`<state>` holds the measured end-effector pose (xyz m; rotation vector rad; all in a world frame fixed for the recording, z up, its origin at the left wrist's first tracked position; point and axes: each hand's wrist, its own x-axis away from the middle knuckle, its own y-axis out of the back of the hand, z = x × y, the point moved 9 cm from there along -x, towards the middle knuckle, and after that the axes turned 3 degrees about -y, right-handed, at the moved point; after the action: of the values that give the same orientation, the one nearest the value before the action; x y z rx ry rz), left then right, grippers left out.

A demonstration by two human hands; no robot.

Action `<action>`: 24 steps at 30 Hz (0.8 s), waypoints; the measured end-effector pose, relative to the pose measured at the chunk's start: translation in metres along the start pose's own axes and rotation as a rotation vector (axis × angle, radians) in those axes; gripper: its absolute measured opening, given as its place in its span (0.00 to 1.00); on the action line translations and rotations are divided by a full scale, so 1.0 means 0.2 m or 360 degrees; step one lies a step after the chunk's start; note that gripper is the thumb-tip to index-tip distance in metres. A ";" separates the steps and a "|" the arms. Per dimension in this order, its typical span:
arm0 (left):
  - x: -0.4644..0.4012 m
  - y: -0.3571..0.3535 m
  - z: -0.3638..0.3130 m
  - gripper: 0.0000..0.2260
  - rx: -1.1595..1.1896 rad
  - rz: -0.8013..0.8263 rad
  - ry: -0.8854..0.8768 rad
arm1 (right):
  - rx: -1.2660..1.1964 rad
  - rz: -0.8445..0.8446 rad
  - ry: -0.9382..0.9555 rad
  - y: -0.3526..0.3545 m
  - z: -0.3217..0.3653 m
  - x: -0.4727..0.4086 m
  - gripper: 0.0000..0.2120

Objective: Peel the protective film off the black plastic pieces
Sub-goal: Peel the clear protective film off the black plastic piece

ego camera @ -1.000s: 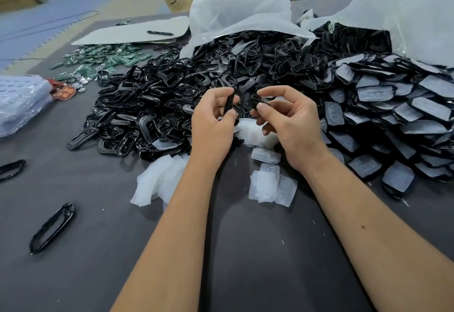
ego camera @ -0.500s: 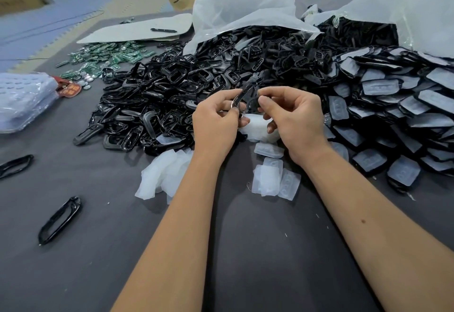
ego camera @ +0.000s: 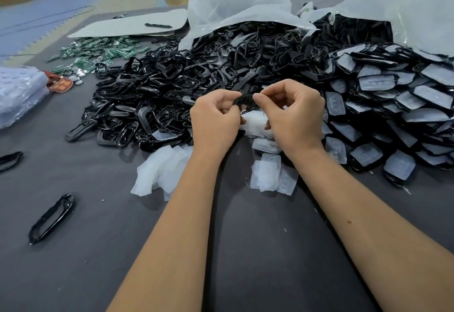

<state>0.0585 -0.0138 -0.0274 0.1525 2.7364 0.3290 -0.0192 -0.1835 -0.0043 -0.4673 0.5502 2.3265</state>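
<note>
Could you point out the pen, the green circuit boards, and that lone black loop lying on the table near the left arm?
pen (ego camera: 158,25), head view, middle of its barrel.
green circuit boards (ego camera: 98,50), head view, centre of the heap.
black loop (ego camera: 52,217), head view, its right-hand side bar.

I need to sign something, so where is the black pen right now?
In the head view, the black pen lies far left of centre on the pale sheet, beyond the green circuit boards.

The black piece (ego camera: 245,101) is now lying flatter between the hands, no longer standing on edge. The right hand (ego camera: 294,115) is curling tighter, its fingertips pinching the piece's 3 o'clock end.
</note>
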 end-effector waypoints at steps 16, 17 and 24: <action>0.00 0.01 0.00 0.13 0.0108 -0.0003 0.0054 | 0.0014 0.0190 -0.0062 -0.06 -0.05 -0.01 0.02; 0.00 0.00 0.00 0.12 0.0117 0.0006 0.0052 | 0.0043 0.0166 -0.0052 -0.05 -0.04 -0.01 0.02; 0.00 0.00 0.01 0.06 0.0070 0.0009 0.0019 | 0.0104 0.0184 -0.0016 -0.06 -0.02 -0.01 0.03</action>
<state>0.0587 -0.0134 -0.0284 0.1708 2.7570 0.2723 -0.0093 -0.1783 -0.0098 -0.4025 0.6618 2.4110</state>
